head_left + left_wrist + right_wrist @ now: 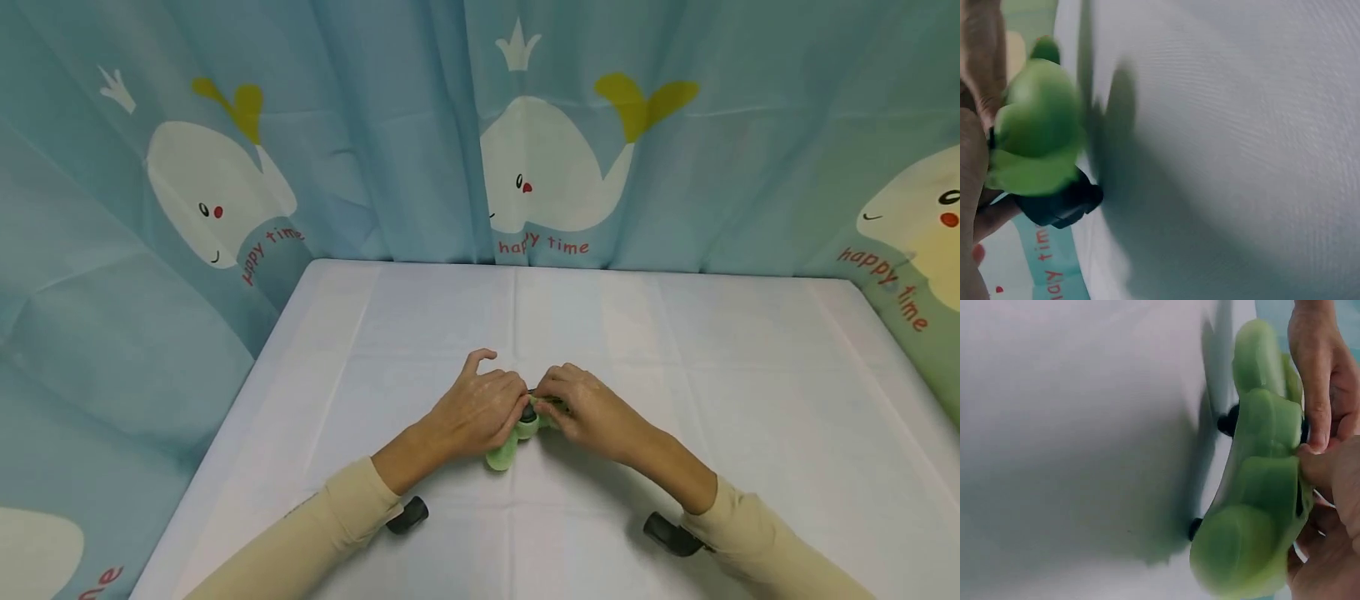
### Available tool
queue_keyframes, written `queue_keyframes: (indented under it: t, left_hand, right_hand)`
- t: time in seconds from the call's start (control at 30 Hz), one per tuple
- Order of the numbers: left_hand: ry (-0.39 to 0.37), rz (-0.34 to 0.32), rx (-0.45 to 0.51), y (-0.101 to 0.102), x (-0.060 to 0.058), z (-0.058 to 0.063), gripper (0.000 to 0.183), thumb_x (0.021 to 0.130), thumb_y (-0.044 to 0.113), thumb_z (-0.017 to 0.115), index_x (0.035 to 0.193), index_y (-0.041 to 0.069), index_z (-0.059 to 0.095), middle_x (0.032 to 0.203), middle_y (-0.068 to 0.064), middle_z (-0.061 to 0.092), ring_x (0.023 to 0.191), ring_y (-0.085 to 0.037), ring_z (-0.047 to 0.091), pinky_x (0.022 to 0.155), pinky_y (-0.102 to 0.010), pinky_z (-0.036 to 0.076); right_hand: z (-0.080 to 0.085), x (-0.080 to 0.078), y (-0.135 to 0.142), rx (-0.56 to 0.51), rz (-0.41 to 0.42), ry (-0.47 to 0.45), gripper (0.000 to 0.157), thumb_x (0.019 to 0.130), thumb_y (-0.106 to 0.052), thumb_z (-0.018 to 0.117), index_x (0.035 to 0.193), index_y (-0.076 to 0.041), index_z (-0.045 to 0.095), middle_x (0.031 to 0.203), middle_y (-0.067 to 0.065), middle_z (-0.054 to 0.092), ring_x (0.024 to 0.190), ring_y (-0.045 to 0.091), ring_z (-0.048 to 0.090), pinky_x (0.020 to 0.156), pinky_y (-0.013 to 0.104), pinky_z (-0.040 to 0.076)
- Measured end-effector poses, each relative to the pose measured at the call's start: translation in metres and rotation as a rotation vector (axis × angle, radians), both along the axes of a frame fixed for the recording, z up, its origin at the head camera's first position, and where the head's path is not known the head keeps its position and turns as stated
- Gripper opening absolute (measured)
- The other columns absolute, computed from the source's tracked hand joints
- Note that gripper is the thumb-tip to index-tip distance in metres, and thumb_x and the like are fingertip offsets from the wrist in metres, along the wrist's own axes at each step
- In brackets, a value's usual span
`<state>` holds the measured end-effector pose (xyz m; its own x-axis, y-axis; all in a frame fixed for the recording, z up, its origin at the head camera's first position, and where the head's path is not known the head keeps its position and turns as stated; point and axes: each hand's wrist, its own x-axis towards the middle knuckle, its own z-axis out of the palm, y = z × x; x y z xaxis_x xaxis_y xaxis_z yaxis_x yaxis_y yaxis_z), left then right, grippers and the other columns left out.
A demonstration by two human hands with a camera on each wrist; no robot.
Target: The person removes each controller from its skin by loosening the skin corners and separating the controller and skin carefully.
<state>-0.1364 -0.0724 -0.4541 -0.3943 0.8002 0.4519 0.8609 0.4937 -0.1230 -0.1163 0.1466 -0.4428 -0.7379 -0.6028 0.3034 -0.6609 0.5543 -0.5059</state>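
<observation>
A light green plastic object point(501, 454) with rounded lobes and black knob-like parts is held just above the white table between both hands; its exact kind is unclear. In the head view my left hand point(480, 408) grips it from the left, one finger raised away from it. From the right, my right hand point(588, 410) pinches its other side between thumb and fingers. The left wrist view shows the green object point(1038, 119) blurred, with a black part point(1060, 203) below. In the right wrist view its lobed green body point(1266, 437) shows large, black knobs point(1229, 420) facing the table.
A white cloth with fold creases covers the table point(420, 333). Blue curtains point(405, 150) with whale prints hang along the back and sides. A black wrist device point(408, 515) sits under the left sleeve, another black device point(671, 533) under the right.
</observation>
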Motion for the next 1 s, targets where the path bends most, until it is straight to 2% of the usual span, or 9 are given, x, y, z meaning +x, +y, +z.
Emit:
queue_keyframes:
  t: [0.1, 0.3, 0.43, 0.53, 0.6, 0.7, 0.8, 0.9, 1.0]
  left_hand:
    - [0.088, 0.011, 0.0, 0.001, 0.001, -0.005, 0.023, 0.102, 0.016, 0.046, 0.09, 0.008, 0.063, 0.076, 0.001, 0.058, 0.063, -0.013, 0.058, 0.101, -0.054, 0.039]
    - [0.265, -0.011, 0.021, 0.002, 0.005, -0.015, 0.03, 0.104, 0.015, 0.04, 0.08, 0.008, 0.058, 0.071, 0.0, 0.052, 0.06, -0.013, 0.05, 0.099, -0.054, 0.042]
    - [0.305, -0.036, 0.033, 0.002, 0.008, -0.015, 0.027, 0.103, 0.014, 0.043, 0.083, 0.007, 0.059, 0.078, -0.002, 0.062, 0.071, -0.015, 0.061, 0.101, -0.055, 0.042]
    - [0.267, -0.042, 0.014, 0.001, 0.012, -0.009, 0.018, 0.098, 0.017, 0.051, 0.085, 0.008, 0.06, 0.082, -0.002, 0.066, 0.08, -0.015, 0.067, 0.102, -0.054, 0.042]
    - [0.189, -0.042, -0.009, 0.0, 0.015, -0.003, 0.011, 0.092, 0.019, 0.059, 0.087, 0.01, 0.06, 0.085, -0.001, 0.068, 0.084, -0.015, 0.068, 0.103, -0.053, 0.042]
    - [0.05, -0.039, -0.034, -0.003, 0.018, 0.003, 0.015, 0.084, 0.021, 0.069, 0.091, 0.012, 0.06, 0.088, 0.001, 0.067, 0.086, -0.014, 0.067, 0.103, -0.052, 0.041]
    - [-0.049, -0.031, -0.026, -0.005, 0.019, 0.004, 0.018, 0.081, 0.019, 0.072, 0.094, 0.013, 0.061, 0.09, 0.002, 0.066, 0.085, -0.014, 0.066, 0.103, -0.054, 0.04]
    - [-0.067, -0.006, -0.013, -0.006, 0.021, 0.004, 0.015, 0.086, 0.016, 0.073, 0.096, 0.013, 0.064, 0.094, 0.001, 0.068, 0.088, -0.014, 0.067, 0.104, -0.055, 0.039]
    - [-0.058, 0.036, -0.016, -0.007, 0.025, 0.002, 0.017, 0.088, 0.016, 0.074, 0.102, 0.011, 0.065, 0.101, -0.002, 0.068, 0.095, -0.016, 0.068, 0.105, -0.055, 0.038]
  right_hand:
    - [0.0, -0.003, -0.002, 0.015, 0.004, 0.051, 0.009, 0.091, -0.003, 0.077, 0.093, -0.009, 0.07, 0.09, -0.007, 0.063, 0.082, 0.009, 0.053, 0.072, 0.028, 0.049]
    - [-0.011, 0.002, -0.006, 0.081, -0.025, 0.27, 0.009, 0.081, -0.007, 0.07, 0.085, -0.008, 0.063, 0.079, -0.005, 0.056, 0.071, 0.011, 0.047, 0.062, 0.024, 0.045]
    - [-0.017, 0.004, -0.008, 0.075, -0.046, 0.368, 0.01, 0.077, -0.008, 0.069, 0.085, -0.007, 0.063, 0.079, -0.002, 0.057, 0.07, 0.012, 0.048, 0.059, 0.023, 0.045]
    - [-0.019, 0.006, -0.008, 0.077, -0.053, 0.395, 0.013, 0.076, -0.008, 0.072, 0.085, -0.007, 0.063, 0.078, -0.002, 0.057, 0.069, 0.012, 0.048, 0.057, 0.022, 0.045]
    - [-0.019, 0.006, -0.009, 0.085, -0.054, 0.408, 0.015, 0.076, -0.008, 0.073, 0.085, -0.008, 0.061, 0.077, -0.003, 0.055, 0.068, 0.011, 0.047, 0.055, 0.022, 0.044]
    - [-0.019, 0.006, -0.008, 0.102, -0.047, 0.418, 0.015, 0.077, -0.009, 0.072, 0.085, -0.008, 0.06, 0.077, -0.003, 0.053, 0.068, 0.011, 0.046, 0.055, 0.022, 0.043]
    - [-0.017, 0.005, -0.003, 0.097, -0.007, 0.36, 0.012, 0.081, -0.011, 0.069, 0.089, -0.009, 0.061, 0.084, -0.004, 0.053, 0.074, 0.012, 0.047, 0.062, 0.025, 0.045]
    - [-0.016, 0.006, 0.008, 0.082, 0.007, 0.287, 0.017, 0.084, -0.018, 0.072, 0.095, -0.01, 0.062, 0.094, -0.003, 0.055, 0.082, 0.013, 0.048, 0.071, 0.03, 0.045]
    - [-0.017, 0.009, 0.022, 0.087, -0.016, 0.269, 0.031, 0.081, -0.024, 0.08, 0.104, -0.009, 0.066, 0.103, 0.0, 0.057, 0.088, 0.016, 0.048, 0.076, 0.035, 0.045]
